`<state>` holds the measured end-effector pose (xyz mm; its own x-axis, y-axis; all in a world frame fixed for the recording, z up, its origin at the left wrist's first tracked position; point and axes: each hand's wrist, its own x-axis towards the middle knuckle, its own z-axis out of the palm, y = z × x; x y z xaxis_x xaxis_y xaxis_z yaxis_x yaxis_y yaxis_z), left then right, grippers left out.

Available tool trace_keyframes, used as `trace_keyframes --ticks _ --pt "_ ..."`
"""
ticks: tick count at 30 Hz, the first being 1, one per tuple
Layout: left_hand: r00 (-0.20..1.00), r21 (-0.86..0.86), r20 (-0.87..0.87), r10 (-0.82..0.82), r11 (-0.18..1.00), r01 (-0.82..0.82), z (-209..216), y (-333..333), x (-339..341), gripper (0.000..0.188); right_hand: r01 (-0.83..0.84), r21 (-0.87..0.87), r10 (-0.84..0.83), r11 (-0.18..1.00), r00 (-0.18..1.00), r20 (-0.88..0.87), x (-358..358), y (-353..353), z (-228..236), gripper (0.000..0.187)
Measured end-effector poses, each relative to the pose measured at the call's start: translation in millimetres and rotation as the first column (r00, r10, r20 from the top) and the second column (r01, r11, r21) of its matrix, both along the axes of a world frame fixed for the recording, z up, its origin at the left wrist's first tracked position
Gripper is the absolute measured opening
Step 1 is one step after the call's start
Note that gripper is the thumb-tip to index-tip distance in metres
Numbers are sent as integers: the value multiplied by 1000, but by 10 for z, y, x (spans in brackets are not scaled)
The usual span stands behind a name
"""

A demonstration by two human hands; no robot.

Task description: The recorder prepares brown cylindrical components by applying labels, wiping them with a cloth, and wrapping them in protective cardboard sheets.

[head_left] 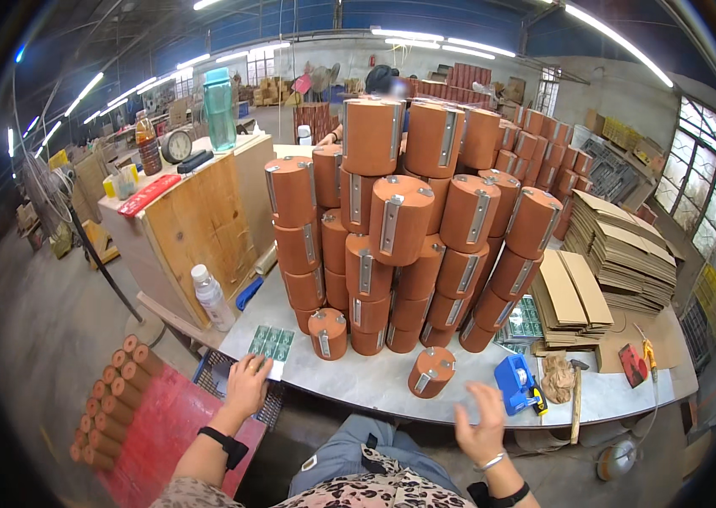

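Note:
My left hand is at the near edge of a sheet of green stickers, its fingers closed at the white margin. The sheet lies near the table's left front corner. My right hand hangs in the air at the front edge with its fingers apart and nothing in them. Just left of it, a short reddish-brown cylinder with metal strips stands alone on the table. A similar small cylinder is beside the sticker sheet. Behind them rises a tall stack of such cylinders.
Right of my right hand are a blue tape dispenser, a crumpled brown lump and a hammer. Flat cardboard is piled farther right. A plastic bottle stands left; several brown rolls lie on a red surface.

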<state>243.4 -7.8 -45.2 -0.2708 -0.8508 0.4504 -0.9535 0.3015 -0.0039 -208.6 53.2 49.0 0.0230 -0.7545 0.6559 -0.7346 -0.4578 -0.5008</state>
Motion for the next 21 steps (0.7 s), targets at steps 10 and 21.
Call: trace_keyframes --ticks 10,21 --pt "950 -472 -191 -247 872 132 674 583 -1229 37 -577 366 351 730 776 523 1187 -331 -107 36" --pt "716 -263 -614 -332 941 211 841 627 -1676 51 -360 198 176 912 778 603 884 -180 25 33"
